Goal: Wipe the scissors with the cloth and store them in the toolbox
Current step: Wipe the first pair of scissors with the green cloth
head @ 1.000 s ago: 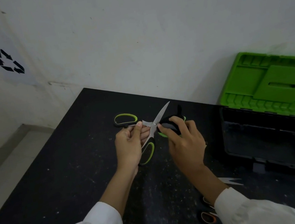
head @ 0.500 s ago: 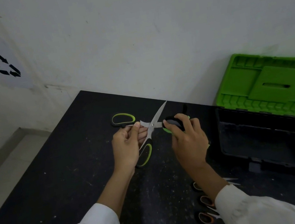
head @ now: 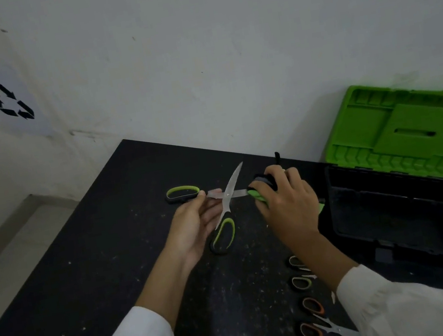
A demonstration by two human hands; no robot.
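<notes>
Scissors point(head: 226, 196) with green-and-black handles, blades spread into an X, held just above the black table point(head: 98, 261) at mid-scene, left of the toolbox point(head: 398, 214). One handle loop points left, the other hangs toward the viewer; one blade points up and away, and the tip of the other is hidden in the cloth point(head: 257, 195). Left hand point(head: 195, 228): palm turned up, thumb and fingers pinching the shank beside the pivot. Right hand point(head: 287, 200): fingers curled over the green-and-dark cloth, gripping it round the right-pointing blade. The toolbox stands open at the right, its black base just beside the right hand and its green lid point(head: 413, 132) leaning back against the wall. Near the right forearm lie two more pairs of scissors, a green-handled pair point(head: 301, 283) and an orange-handled pair point(head: 314, 328).
</notes>
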